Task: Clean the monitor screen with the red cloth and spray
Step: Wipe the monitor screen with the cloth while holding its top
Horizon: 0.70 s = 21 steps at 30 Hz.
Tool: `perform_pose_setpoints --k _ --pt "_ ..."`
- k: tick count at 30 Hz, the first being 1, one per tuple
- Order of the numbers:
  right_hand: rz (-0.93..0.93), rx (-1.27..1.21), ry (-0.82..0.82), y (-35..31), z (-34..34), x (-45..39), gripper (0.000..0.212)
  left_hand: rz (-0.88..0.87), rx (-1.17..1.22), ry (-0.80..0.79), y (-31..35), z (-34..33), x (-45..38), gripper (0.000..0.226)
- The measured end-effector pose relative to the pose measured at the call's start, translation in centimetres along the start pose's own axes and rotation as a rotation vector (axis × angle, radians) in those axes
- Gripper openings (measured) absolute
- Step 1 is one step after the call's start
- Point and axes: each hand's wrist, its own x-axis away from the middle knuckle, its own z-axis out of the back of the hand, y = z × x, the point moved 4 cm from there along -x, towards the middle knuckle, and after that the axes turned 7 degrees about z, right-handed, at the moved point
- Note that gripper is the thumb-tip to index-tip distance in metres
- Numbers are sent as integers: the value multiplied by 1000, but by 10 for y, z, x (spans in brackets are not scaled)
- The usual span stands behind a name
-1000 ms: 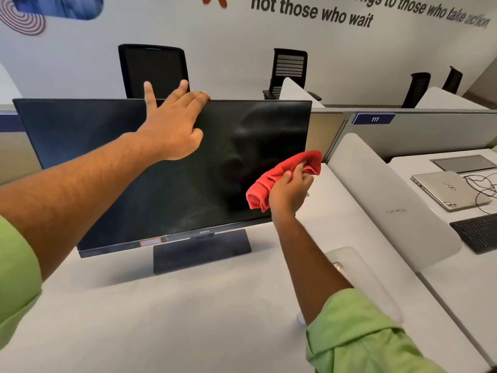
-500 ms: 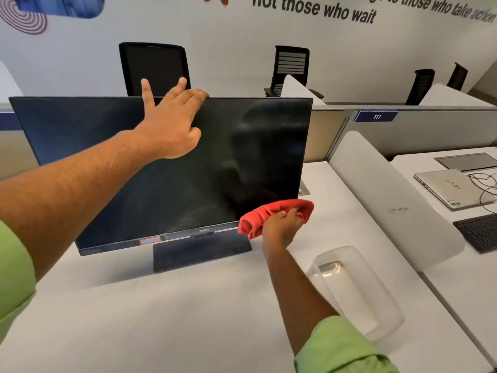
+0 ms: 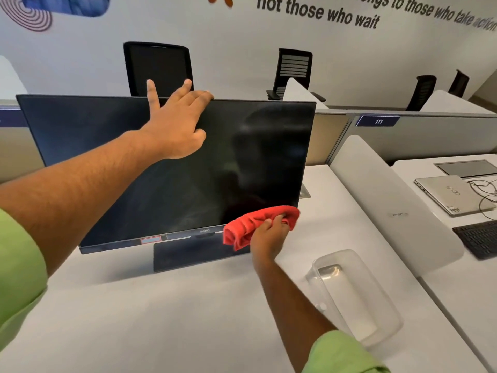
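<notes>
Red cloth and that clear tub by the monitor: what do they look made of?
Red cloth: soft matte fabric, probably microfibre; it bunches in folds in the right hand. Clear tub: likely frosted translucent plastic; the desk shows hazily through its walls.

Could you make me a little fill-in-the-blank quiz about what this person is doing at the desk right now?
1. The right hand holds a cloth whose colour is ____.
2. The cloth sits at the lower ____ corner of the monitor.
3. The left hand rests on the monitor's ____ edge.
4. The clear plastic container sits on the ____.

Missing words: red; right; top; desk
</notes>
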Motion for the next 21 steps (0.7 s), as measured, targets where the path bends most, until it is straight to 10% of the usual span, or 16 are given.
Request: perform_pose_setpoints --k 10,15,21 --pt "-35 42 -14 4 16 -20 48 7 -9 -17 0 0 -1 74" --pt "235 44 -184 -1 -18 40 48 2 -12 -3 -1 -1 -2 75" --pt "-29 59 0 4 22 -29 50 3 -17 -7 -2 -1 0 74"
